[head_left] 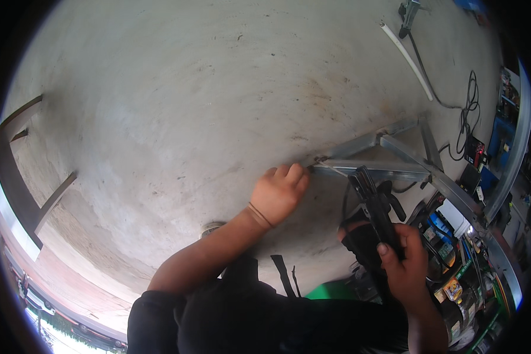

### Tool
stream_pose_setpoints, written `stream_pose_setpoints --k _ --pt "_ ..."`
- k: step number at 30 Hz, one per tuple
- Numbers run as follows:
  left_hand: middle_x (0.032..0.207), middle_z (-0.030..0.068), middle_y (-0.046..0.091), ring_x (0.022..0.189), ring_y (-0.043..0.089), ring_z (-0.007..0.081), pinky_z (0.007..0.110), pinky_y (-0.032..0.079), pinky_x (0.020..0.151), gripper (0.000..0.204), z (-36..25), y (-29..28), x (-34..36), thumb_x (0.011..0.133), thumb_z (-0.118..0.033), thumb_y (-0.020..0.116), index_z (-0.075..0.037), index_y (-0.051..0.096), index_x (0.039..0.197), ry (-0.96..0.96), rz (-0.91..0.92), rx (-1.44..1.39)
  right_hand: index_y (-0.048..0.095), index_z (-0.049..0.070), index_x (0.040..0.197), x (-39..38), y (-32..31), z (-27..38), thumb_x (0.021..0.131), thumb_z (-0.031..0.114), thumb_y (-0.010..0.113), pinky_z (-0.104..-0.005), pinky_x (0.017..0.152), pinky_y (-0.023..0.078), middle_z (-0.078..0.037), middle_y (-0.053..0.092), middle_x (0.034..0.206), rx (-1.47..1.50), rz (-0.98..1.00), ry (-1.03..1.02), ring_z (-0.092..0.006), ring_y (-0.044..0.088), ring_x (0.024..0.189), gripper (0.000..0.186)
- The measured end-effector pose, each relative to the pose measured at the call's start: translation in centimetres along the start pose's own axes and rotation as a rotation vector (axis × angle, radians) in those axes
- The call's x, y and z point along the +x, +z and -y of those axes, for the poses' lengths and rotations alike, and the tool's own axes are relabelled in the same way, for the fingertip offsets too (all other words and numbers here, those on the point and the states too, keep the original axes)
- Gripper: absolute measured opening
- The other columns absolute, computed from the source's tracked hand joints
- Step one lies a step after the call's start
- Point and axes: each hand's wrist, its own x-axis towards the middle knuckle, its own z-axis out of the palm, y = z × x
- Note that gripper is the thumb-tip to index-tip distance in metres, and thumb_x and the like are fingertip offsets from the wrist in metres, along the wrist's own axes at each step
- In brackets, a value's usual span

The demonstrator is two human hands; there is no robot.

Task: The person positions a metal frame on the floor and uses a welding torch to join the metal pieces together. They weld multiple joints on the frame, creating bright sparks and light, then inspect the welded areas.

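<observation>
A welding electrode holder (pixel 374 203), black, is gripped in my right hand (pixel 404 259), thumb along its handle. From its jaws a thin welding rod (pixel 334 170) slants up and left to a joint of a grey metal frame (pixel 369 168). My left hand (pixel 280 192) is closed at the frame's left tip, its curled fingers hiding the very end of the tube. Square tubes welded into a triangle with a cross brace make up the frame. A dark rusty mark shows at the joint beside the rod.
Behind the frame stretches a grey concrete floor (pixel 177 100). A white pipe (pixel 407 62) and a coiled black cable (pixel 469 106) lie at the far right. Tools and boxes crowd the right side, near a long metal tube (pixel 513 159). A dark metal frame (pixel 20 177) stands at left.
</observation>
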Motion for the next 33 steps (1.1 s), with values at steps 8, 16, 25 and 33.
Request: stream_pose_setpoints --k 8,16,25,33 --pt "0.087 0.0022 0.053 0.075 0.057 0.0179 0.031 0.048 0.059 0.019 -0.2 -0.1 -0.2 0.076 -0.017 0.062 -0.009 0.066 0.093 0.014 0.000 0.023 0.055 0.001 0.121 0.4 0.3 0.4 0.092 0.012 0.069 -0.0309 0.076 0.053 -0.012 0.069 0.096 -0.051 -0.024 0.024 -0.0159 0.067 0.086 0.033" --pt "0.085 0.0038 0.055 0.077 0.058 0.0203 0.034 0.050 0.061 0.010 -0.2 0.0 -0.2 0.073 -0.017 0.063 -0.012 0.061 0.082 0.015 0.062 0.008 0.054 0.001 0.121 1.1 0.8 1.4 0.094 0.009 0.066 -0.0299 0.078 0.055 -0.011 0.071 0.098 -0.032 -0.004 -0.014 -0.0152 0.069 0.090 0.030" --pt "0.097 0.0062 0.059 0.084 0.061 0.0211 0.033 0.052 0.064 0.023 -0.2 0.6 -0.4 0.076 -0.018 0.061 -0.009 0.066 0.097 0.019 0.004 -0.002 0.052 -0.001 0.124 0.5 0.4 0.1 0.094 0.011 0.066 -0.0326 0.081 0.054 -0.014 0.070 0.102 -0.016 -0.057 -0.044 -0.0180 0.067 0.092 0.035" --pt "0.089 0.0024 0.055 0.078 0.059 0.0189 0.031 0.049 0.058 0.023 -0.4 0.3 -0.2 0.079 -0.017 0.061 -0.009 0.068 0.099 0.009 0.004 0.055 0.051 0.004 0.119 0.7 0.9 0.3 0.096 0.017 0.065 -0.0223 0.057 0.042 0.000 0.057 0.083 -0.008 -0.051 -0.066 -0.0052 0.052 0.065 0.030"
